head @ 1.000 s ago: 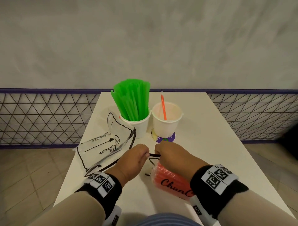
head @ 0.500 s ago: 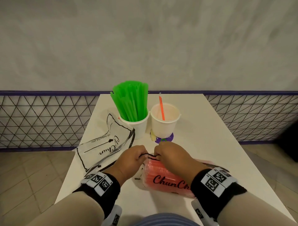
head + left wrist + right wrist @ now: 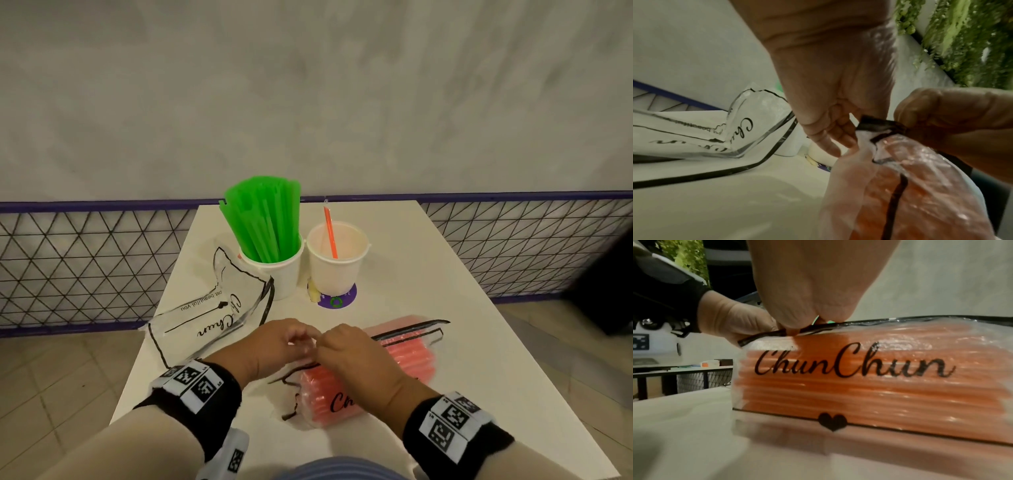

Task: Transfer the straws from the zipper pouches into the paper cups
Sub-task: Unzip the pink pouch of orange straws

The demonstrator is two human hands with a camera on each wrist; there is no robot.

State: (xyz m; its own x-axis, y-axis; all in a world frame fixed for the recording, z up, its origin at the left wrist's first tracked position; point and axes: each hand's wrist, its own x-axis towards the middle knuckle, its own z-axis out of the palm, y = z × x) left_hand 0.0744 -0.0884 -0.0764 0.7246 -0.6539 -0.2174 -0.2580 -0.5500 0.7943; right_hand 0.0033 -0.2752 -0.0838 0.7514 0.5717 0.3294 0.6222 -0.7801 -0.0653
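Note:
A clear zipper pouch [image 3: 411,356] full of orange straws [image 3: 869,389] lies near the table's front, lettered "ChunChun". My left hand [image 3: 284,342] pinches the black zipper end [image 3: 873,123] of this pouch. My right hand [image 3: 346,349] pinches the zipper edge right beside it, on top of the pouch [image 3: 838,369]. Behind stand two white paper cups: the left cup [image 3: 281,274] packed with green straws [image 3: 263,216], the right cup [image 3: 337,267] holding one orange straw [image 3: 329,233]. An empty clear pouch [image 3: 209,308] lies flat at the left.
The white table [image 3: 445,274] is narrow, with its left and right edges close by. A purple round sticker [image 3: 337,301] lies under the right cup. A wire mesh fence [image 3: 85,263] and a grey wall stand behind the table.
The orange-straw pouch has swung from pointing toward me to lying crosswise, stretching to the right. Both hands stayed together on its zipper end and rose slightly.

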